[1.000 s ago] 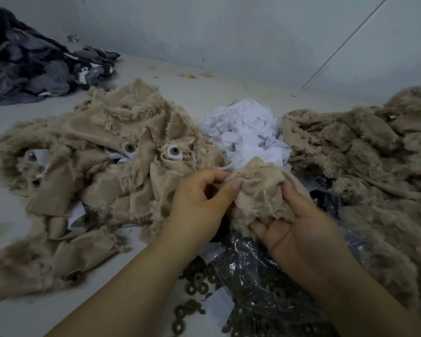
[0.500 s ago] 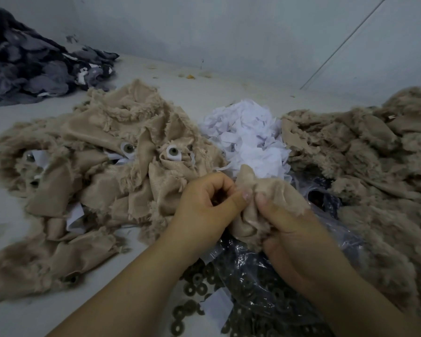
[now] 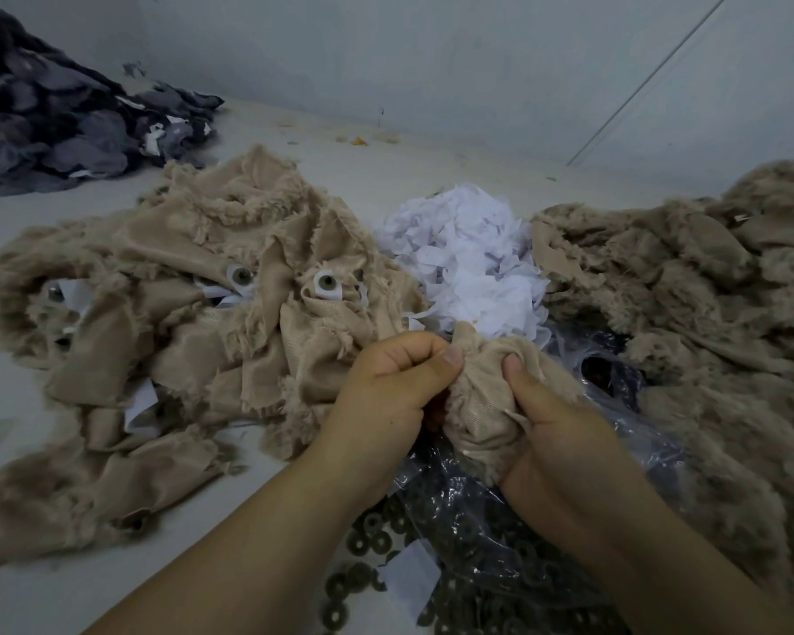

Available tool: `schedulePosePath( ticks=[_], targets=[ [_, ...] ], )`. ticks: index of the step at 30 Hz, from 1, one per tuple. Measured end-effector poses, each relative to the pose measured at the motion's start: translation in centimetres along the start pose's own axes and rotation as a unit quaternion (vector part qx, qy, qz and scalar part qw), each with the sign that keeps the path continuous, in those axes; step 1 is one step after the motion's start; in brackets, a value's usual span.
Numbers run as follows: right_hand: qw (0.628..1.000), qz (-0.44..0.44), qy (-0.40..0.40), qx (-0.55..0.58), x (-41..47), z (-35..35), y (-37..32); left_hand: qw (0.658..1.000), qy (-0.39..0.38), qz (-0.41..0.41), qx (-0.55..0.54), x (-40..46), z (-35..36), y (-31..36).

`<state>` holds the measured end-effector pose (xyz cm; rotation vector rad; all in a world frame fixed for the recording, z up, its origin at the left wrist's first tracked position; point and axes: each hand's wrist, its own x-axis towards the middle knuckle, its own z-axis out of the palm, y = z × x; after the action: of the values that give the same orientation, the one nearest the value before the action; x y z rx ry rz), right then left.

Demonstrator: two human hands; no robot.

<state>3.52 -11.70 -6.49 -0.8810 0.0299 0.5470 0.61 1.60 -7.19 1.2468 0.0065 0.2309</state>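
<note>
A small beige plush fabric piece [image 3: 482, 405], turned wrong side out, is held between both hands above a clear plastic bag. My left hand [image 3: 390, 387] is curled, its thumb pressing the fabric's left edge. My right hand [image 3: 555, 433] grips the piece from the right, thumb on top and fingers underneath. What lies inside the bunched fabric is hidden.
A heap of beige plush pieces [image 3: 193, 323] with plastic eyes [image 3: 327, 282] lies left, another beige heap [image 3: 688, 304] right. White paper scraps [image 3: 468, 263] sit behind the hands. A clear bag of dark washers [image 3: 491, 552] lies below. Grey fabric [image 3: 56, 126] is piled far left.
The fabric piece has been bunched tighter between the hands. My right thumb has moved onto the top of it, closer to the left thumb.
</note>
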Motion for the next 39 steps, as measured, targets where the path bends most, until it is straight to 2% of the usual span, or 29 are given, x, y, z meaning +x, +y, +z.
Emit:
schedulePosePath(
  ticks=[6,13,21,27,34,39],
  targets=[
    [0.996,-0.044,-0.075,-0.033,-0.70,0.35,-0.04,1.000,-0.004,0.022,-0.003,-0.13,0.14,0.27],
    [0.992,-0.046,0.014,-0.115,-0.87,0.16,0.20,0.992,0.005,0.078,0.097,-0.42,0.47,0.34],
    [0.999,-0.035,0.021,-0.030,-0.92,0.67,0.30,0.997,0.058,0.050,0.009,-0.36,0.36,-0.07],
    [1.000,-0.013,0.001,-0.015,-0.99,0.71,0.02,0.997,0.053,0.063,0.009,-0.23,0.37,-0.12],
    [0.999,-0.022,0.005,-0.027,-0.99,0.69,-0.08,0.993,0.046,0.091,0.053,-0.10,0.23,-0.13],
    [1.000,-0.005,0.012,-0.001,-0.77,0.33,-0.51,0.986,-0.011,0.096,0.137,-0.20,-0.01,-0.01]
  ],
)
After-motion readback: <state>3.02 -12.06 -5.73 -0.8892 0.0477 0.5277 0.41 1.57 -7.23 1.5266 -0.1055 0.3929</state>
